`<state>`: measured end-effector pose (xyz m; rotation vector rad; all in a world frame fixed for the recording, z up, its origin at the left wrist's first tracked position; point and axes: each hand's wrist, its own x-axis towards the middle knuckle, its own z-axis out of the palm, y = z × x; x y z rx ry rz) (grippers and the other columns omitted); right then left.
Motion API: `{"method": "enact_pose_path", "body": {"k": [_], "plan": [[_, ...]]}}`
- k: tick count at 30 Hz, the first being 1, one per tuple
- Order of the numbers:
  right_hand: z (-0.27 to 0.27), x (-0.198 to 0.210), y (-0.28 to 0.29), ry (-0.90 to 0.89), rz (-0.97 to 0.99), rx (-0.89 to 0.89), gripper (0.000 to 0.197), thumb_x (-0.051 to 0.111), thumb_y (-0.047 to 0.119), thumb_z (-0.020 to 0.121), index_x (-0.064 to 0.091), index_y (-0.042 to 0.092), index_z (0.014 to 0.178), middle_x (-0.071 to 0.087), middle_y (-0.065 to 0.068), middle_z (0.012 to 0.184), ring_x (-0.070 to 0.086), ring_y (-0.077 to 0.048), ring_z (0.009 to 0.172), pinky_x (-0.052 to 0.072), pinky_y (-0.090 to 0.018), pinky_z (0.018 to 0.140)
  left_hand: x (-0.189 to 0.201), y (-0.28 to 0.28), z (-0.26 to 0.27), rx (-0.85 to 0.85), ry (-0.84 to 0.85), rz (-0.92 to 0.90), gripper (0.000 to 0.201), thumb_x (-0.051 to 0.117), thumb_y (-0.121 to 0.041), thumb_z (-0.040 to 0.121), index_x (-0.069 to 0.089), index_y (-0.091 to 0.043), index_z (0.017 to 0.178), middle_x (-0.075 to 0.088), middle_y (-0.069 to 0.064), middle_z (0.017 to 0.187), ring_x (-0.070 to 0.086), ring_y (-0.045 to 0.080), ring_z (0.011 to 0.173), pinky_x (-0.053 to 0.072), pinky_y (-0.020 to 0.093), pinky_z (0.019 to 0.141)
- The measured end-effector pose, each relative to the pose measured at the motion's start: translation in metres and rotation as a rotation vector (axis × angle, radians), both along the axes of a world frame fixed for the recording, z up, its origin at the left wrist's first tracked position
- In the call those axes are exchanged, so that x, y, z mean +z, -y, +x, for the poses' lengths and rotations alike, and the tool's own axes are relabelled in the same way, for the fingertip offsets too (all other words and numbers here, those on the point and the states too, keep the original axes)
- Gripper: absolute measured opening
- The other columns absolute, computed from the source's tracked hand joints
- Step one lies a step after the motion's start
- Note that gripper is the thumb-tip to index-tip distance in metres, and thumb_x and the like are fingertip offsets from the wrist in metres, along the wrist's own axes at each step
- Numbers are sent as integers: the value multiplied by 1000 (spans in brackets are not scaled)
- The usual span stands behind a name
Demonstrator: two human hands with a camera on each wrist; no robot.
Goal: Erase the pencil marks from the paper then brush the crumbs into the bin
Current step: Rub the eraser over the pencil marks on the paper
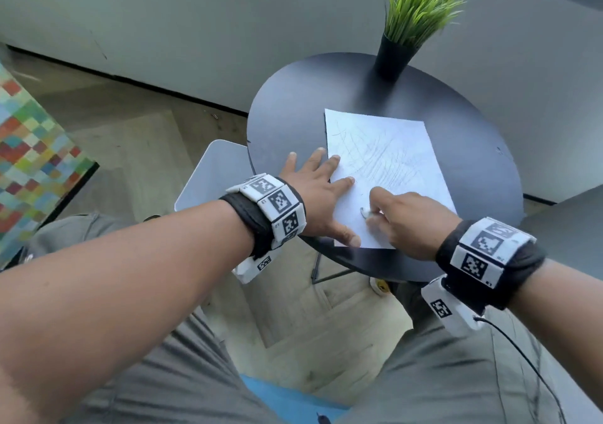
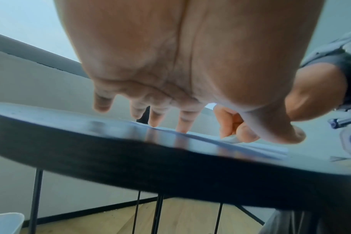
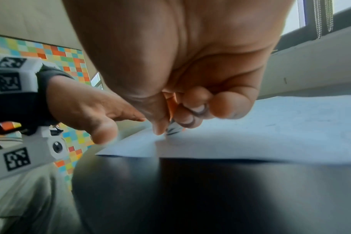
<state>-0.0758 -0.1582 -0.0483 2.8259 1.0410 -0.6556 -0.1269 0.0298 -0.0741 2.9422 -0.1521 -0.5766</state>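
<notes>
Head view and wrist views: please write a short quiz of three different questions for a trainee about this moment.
1. True or false: the left hand lies flat, fingers spread, on the paper.
2. What does the right hand pinch? A pencil; B eraser; C brush.
3. Fill in: the potted plant stands on the ___ edge of the table.

Key: 1 true; 2 B; 3 far.

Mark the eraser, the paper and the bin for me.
eraser (image 1: 364,212), head view, its exposed tip.
paper (image 1: 391,136), head view, its scribbled middle.
bin (image 1: 212,169), head view, its white wall.
</notes>
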Motion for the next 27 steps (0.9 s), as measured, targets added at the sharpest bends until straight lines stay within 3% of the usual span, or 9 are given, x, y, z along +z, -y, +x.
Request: {"method": "enact_pose_path", "body": {"k": [4,8,11,14,20,24,27], "plan": [[8,6,-1,16,28,-18,21,41,45,99,45,24,99,59,-6,88,55,-31,83,49,-43,77,-2,-3,-1,-29,-8,-1,123,55,-93,64,6,-34,159,-11,3,169,-12,24,155,6,61,121],[8,4,2,58,57,-95,18,39,38,99,40,22,108,61,-11,93,55,-34,83,50,-44,76,2,-7,5,-87,-62,67,123,49,-100,58,-7,-49,155,-18,-1,168,-13,24,155,11,67,117],[-2,0,3,1,43,-24,15,38,37,101,39,24,109,60,-6,94,54,-30,83,49,-43,75,2,-16,10,-124,-51,86,115,45,-101,59,-6,-55,152,-15,-5,168,-8,23,155,19,63,115],[7,8,7,17,45,-77,16,38,39,101,43,27,111,58,-1,97,50,-27,85,43,-38,73,-1,-14,12,-112,-34,80,114,47,-100,59,-4,-55,152,-12,-5,168,-7,25,154,21,64,113],[-30,4,-5,-52,44,181,12,38,39,99,42,28,101,57,2,89,55,-27,83,49,-45,71,-1,-9,7,-38,-63,104,115,45,-101,58,-7,-57,151,-14,-6,167,-15,34,153,16,80,104],[3,10,2,39,42,-40,14,38,36,99,43,24,103,60,-5,93,55,-31,84,50,-44,75,2,-5,6,-3,-68,106,115,43,-102,59,-8,-56,151,-13,-5,168,-12,35,153,19,82,100],[-14,2,-3,25,52,99,9,39,32,99,34,26,94,55,-2,87,54,-31,81,48,-45,73,0,-4,5,-11,-36,123,116,41,-103,59,-6,-53,152,-7,-2,168,-4,36,153,26,78,100]]}}
